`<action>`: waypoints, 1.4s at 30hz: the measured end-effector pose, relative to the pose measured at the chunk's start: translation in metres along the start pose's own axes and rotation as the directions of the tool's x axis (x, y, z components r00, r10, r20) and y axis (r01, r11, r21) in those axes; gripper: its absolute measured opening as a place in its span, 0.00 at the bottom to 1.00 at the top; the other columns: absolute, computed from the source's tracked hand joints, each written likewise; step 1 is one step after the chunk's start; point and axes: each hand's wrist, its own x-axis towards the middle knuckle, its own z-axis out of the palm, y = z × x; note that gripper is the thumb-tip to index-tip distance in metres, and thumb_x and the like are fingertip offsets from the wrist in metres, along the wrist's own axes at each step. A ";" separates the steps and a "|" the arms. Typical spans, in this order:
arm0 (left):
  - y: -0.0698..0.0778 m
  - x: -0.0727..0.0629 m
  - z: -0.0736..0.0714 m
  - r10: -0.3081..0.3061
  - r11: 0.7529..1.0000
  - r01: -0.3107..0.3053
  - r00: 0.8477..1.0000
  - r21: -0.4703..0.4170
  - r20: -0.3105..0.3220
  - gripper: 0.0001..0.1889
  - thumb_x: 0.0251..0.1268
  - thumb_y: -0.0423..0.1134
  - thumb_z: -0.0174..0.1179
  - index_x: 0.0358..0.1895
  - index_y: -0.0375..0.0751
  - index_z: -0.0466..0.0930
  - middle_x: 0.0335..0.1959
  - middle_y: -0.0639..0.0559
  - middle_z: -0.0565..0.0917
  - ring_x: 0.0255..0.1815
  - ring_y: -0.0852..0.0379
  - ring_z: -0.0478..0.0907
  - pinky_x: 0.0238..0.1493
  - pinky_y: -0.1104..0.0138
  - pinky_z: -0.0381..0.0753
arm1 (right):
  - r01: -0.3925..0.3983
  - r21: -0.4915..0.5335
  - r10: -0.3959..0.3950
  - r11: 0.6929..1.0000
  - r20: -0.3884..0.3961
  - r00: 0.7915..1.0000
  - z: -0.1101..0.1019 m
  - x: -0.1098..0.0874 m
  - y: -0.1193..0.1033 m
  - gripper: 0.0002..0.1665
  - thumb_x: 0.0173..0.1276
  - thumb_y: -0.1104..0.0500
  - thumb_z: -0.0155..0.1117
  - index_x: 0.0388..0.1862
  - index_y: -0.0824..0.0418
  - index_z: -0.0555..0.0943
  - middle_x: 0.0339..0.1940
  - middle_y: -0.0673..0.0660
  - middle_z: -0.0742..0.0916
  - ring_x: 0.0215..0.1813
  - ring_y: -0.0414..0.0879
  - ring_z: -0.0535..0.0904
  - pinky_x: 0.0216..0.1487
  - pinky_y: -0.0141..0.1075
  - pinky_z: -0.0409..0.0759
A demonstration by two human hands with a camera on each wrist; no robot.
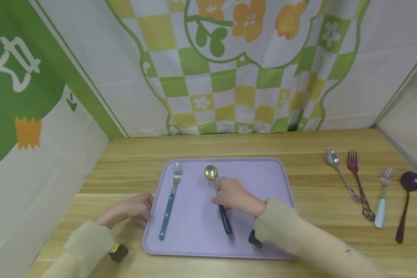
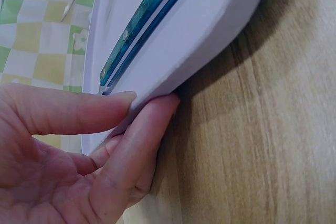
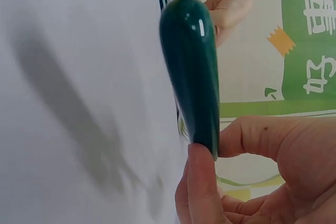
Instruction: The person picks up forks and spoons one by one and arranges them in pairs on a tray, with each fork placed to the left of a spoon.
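1 fork (image 1: 171, 200) lies in the tray (image 1: 257, 173); left hand (image 1: 137, 207) pinches its rim, right hand (image 1: 235, 194) 1 spoon (image 1: 225, 220).

The tray (image 1: 257, 177) is pale lilac, the middle spoon (image 1: 211, 173) gold with a dark green handle (image 1: 224, 219), the left fork (image 1: 171, 202) silver with a mottled teal handle (image 2: 142, 17). The surface (image 1: 314, 181) is tan, wood-grained. On the right, the small spoon (image 1: 331, 158) is silver, one fork (image 1: 359, 183) purple-red, another fork (image 1: 380, 210) pale-blue-handled, the large spoon (image 1: 411, 181) dark purple. The far curtain (image 1: 222, 81) is checked green, yellow and white
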 end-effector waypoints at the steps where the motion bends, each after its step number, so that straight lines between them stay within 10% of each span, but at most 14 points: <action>1: 0.000 0.000 0.000 -0.001 1.000 0.001 1.000 -0.003 0.000 0.20 0.35 0.23 0.54 0.39 0.26 0.62 0.31 0.39 0.72 0.28 0.50 0.77 0.30 0.59 0.85 | 0.004 0.007 -0.004 1.000 0.001 1.000 0.002 0.002 -0.001 0.08 0.50 0.63 0.63 0.20 0.62 0.72 0.12 0.51 0.75 0.12 0.41 0.73 0.15 0.27 0.70; 42: 0.000 -0.002 -0.001 0.022 1.000 -0.021 0.999 -0.012 0.025 0.21 0.36 0.24 0.54 0.40 0.24 0.61 0.31 0.39 0.71 0.29 0.49 0.76 0.32 0.58 0.85 | -0.052 0.075 0.057 0.996 -0.072 0.996 0.061 0.049 -0.043 0.10 0.51 0.63 0.64 0.17 0.63 0.72 0.11 0.53 0.75 0.11 0.41 0.68 0.12 0.29 0.70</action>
